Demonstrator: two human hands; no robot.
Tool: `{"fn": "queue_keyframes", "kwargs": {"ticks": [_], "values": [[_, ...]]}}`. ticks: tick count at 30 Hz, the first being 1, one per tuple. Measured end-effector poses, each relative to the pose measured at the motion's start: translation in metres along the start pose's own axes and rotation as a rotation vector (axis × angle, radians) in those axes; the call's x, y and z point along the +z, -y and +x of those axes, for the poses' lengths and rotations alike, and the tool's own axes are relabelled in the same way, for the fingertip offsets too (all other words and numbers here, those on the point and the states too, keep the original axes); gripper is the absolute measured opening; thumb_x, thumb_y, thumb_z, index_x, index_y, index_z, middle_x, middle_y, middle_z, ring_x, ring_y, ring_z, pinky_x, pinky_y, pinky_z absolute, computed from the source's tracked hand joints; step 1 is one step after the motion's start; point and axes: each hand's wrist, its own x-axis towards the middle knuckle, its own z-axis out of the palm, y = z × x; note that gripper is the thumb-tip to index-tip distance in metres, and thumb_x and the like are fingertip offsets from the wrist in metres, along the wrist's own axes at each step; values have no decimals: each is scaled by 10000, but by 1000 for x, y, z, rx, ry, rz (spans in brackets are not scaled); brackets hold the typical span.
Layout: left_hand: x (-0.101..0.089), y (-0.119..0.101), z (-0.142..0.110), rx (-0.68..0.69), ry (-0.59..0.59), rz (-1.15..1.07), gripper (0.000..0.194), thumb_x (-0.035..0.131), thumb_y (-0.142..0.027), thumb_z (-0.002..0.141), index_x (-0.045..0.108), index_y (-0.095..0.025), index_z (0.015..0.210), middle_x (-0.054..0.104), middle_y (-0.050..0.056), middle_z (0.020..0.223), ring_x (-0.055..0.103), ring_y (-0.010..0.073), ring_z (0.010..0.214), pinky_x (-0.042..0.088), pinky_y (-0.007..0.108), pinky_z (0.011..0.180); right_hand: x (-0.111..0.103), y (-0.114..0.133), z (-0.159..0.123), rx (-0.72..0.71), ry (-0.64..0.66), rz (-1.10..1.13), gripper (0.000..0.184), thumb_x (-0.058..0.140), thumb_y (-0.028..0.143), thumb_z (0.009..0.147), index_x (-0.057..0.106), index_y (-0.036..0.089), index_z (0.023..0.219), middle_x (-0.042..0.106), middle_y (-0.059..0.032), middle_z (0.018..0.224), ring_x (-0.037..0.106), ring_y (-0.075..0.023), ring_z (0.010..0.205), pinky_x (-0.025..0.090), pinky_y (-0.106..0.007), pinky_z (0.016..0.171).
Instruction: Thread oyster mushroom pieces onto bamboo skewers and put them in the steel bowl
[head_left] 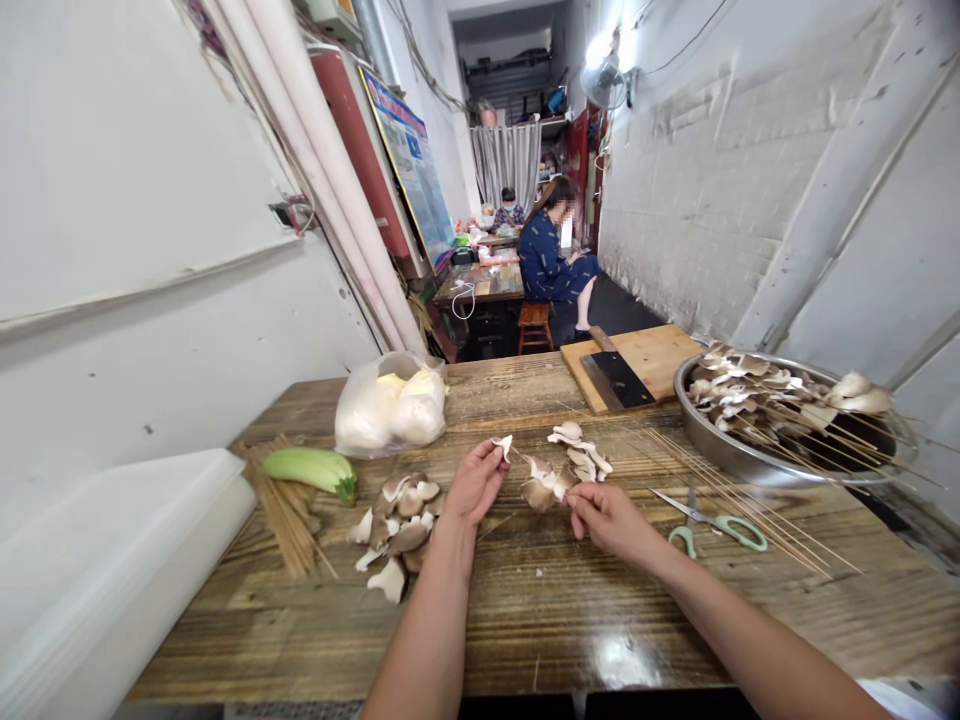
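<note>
My left hand point(477, 485) pinches a small white oyster mushroom piece point(505, 446) between thumb and fingertips. To its right, my right hand point(606, 516) is closed on a mushroom skewer point(541, 486), with grey-brown caps bunched just beyond the fingers. The skewer's thin tip points toward the mushroom piece; whether the two touch, I cannot tell. Beside my left forearm lies a pile of loose oyster mushrooms point(409, 522), partly hidden by the arm. More mushroom pieces point(582, 452) rest on the wood just beyond my right hand.
On the wooden table point(540, 640) are green-handled scissors point(709, 522), bare skewers point(739, 500), a steel basin point(686, 410) of skewered mushrooms, a cleaver point(619, 378) on a cutting board point(664, 355), a plastic bag point(394, 405), a green gourd point(309, 470) and a stick bundle point(289, 525). Two people sit farther back.
</note>
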Motion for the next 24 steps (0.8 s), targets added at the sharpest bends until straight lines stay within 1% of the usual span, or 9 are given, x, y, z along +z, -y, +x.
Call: {"fn": "queue_keyframes", "kwargs": {"ticks": [7, 11, 13, 19, 24], "values": [[5, 2, -2, 8, 4, 22, 198, 724, -169, 638, 632, -130, 810, 593, 6, 741, 512, 64, 658, 387, 183, 642, 1, -1, 0, -3, -11, 9, 284, 402, 344, 859, 569, 170, 711, 546, 40, 485, 323, -55, 327, 248, -188, 369], [7, 8, -3, -9, 41, 62, 212, 725, -185, 639, 634, -133, 824, 604, 8, 747, 518, 71, 651, 390, 197, 649, 3, -2, 1, 12, -29, 43, 272, 405, 357, 857, 574, 172, 752, 548, 41, 487, 325, -57, 320, 256, -188, 362], [9, 11, -4, -10, 61, 74, 214, 724, -196, 642, 633, -134, 826, 607, 10, 750, 524, 78, 659, 395, 206, 661, 3, -2, 1, 25, -35, 68, 269, 413, 360, 851, 570, 172, 739, 545, 41, 487, 322, -53, 314, 253, -187, 355], [16, 19, -8, -48, 97, 66, 216, 718, -217, 652, 617, -149, 831, 610, 13, 777, 545, 105, 709, 416, 241, 708, 5, 4, 0, 76, -47, 183, 256, 447, 397, 819, 552, 177, 742, 522, 50, 480, 297, -46, 290, 213, -185, 321], [20, 17, -11, -44, 89, 44, 224, 724, -215, 640, 612, -153, 825, 608, 11, 775, 549, 111, 713, 422, 252, 712, 7, 4, 0, 120, -44, 248, 282, 460, 454, 800, 542, 184, 786, 501, 62, 475, 269, -50, 274, 187, -191, 302]]}}
